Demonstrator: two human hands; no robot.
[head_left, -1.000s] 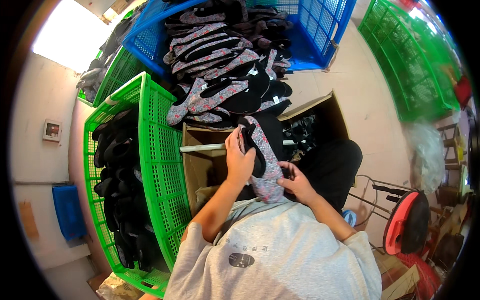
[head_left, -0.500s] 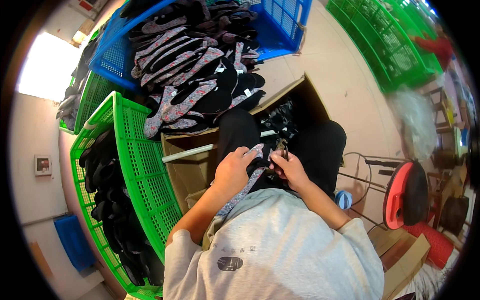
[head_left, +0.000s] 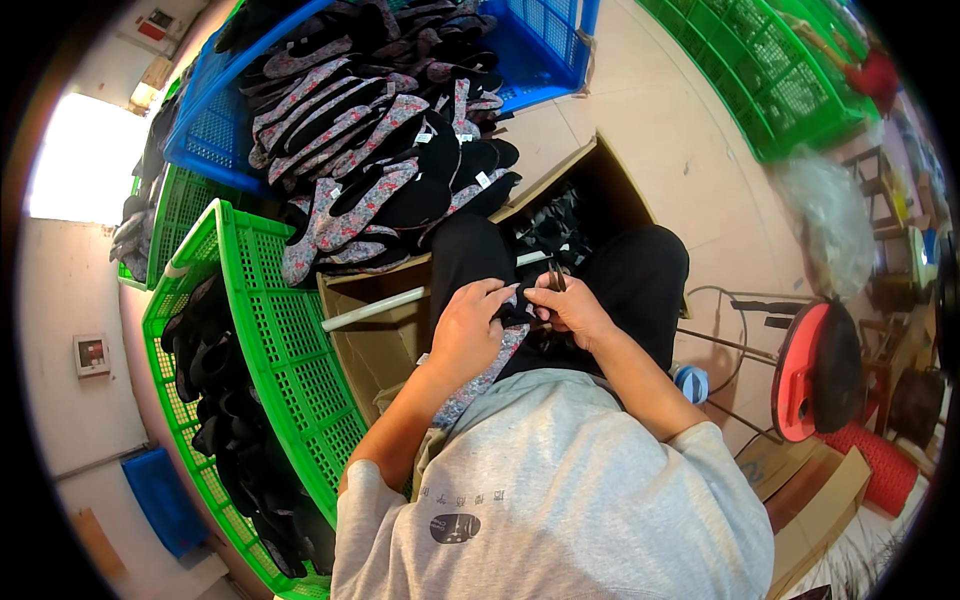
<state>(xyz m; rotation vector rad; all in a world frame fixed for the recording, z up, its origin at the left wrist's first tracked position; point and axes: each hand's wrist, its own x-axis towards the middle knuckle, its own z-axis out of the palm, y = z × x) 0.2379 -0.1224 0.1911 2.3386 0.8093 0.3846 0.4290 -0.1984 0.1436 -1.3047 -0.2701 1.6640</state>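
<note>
Over my lap, my left hand [head_left: 468,328] pinches a fabric piece [head_left: 478,385] with grey floral cloth and black parts. Its floral end hangs down past my left wrist onto my shirt. My right hand [head_left: 572,308] is closed around small dark thread snips [head_left: 557,274], whose narrow blades point away from me. That hand's thumb and fingertips also meet the black part of the piece, close to my left fingertips. The exact spot between the fingers is hidden. A big pile of similar floral and black pieces [head_left: 385,195] lies beyond my left knee.
An open cardboard box [head_left: 625,180] with dark scraps stands between my knees, a white rod [head_left: 375,308] across it. A green crate [head_left: 290,350] of black pieces is at left, a blue crate [head_left: 545,50] behind the pile. A red-and-black round stool [head_left: 800,375] stands right.
My hands have drawn closer together on the fabric piece. The snips have turned to point more away from me, and the floral strip hangs differently. The whole view has shifted slightly.
</note>
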